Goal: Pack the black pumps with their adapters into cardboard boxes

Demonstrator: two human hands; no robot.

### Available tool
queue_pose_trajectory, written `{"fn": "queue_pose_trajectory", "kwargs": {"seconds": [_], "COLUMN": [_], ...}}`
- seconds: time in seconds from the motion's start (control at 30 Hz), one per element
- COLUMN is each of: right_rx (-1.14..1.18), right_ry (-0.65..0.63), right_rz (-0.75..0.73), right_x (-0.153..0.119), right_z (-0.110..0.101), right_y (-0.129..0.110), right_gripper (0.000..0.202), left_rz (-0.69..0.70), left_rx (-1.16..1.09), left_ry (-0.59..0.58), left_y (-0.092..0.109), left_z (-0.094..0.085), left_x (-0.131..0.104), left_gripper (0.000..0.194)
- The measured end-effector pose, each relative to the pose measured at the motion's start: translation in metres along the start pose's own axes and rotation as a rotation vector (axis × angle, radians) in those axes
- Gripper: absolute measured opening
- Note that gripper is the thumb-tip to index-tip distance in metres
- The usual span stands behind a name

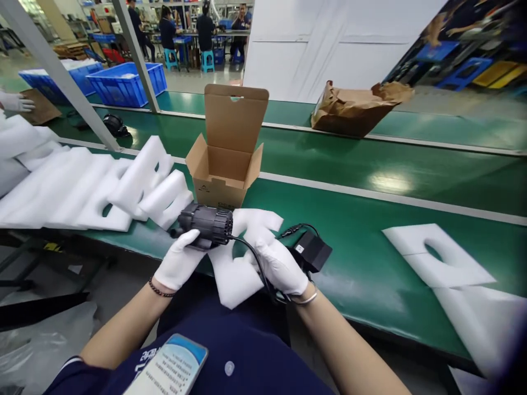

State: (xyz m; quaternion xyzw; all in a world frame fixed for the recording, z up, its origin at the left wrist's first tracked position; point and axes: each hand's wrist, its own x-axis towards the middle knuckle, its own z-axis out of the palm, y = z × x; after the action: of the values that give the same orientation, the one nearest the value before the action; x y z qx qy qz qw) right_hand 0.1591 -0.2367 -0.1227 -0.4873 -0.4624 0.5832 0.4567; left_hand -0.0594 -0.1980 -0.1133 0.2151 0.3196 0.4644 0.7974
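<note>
My left hand, in a white glove, is closed around a black ribbed cylindrical pump-like device with a cable. My gloved right hand grips a white foam insert with a cut-out hole; its fingertips are partly hidden. The cable crosses the foam and runs down by the right hand. Right of that hand, a black power adapter lies on the green bench. Just beyond the device stands an open cardboard box, its lid raised and side flaps spread.
White foam inserts are heaped at the left, and more foam lies at the right. Crumpled brown paper and blue bins stand farther back. A metal post rises at the left. Another person's gloved hand shows at the left edge.
</note>
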Motion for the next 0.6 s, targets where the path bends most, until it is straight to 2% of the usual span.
{"fn": "queue_pose_trajectory", "kwargs": {"seconds": [0.13,0.27,0.37,0.47,0.6], "right_rx": [0.208,0.068,0.029,0.081,0.04], "right_ry": [-0.128,-0.184,-0.145,-0.121,-0.099], "right_rz": [0.234,0.341,0.332,0.225,0.124], "right_x": [0.019,0.025,0.027,0.032,0.036], "right_z": [-0.001,-0.009,-0.01,-0.006,-0.006], "right_y": [0.004,0.004,-0.001,-0.007,-0.012], "right_gripper": [0.077,0.082,0.084,0.08,0.076], "left_rz": [-0.055,0.139,0.115,0.057,0.072], "left_rx": [0.223,0.528,0.566,0.59,0.691], "left_ry": [0.056,0.006,-0.001,0.032,0.048], "left_y": [-0.015,-0.013,-0.011,-0.015,-0.02], "left_z": [-0.021,-0.021,-0.012,-0.004,0.001], "left_x": [0.02,0.018,0.016,0.014,0.011], "left_gripper": [0.047,0.061,0.062,0.064,0.076]}}
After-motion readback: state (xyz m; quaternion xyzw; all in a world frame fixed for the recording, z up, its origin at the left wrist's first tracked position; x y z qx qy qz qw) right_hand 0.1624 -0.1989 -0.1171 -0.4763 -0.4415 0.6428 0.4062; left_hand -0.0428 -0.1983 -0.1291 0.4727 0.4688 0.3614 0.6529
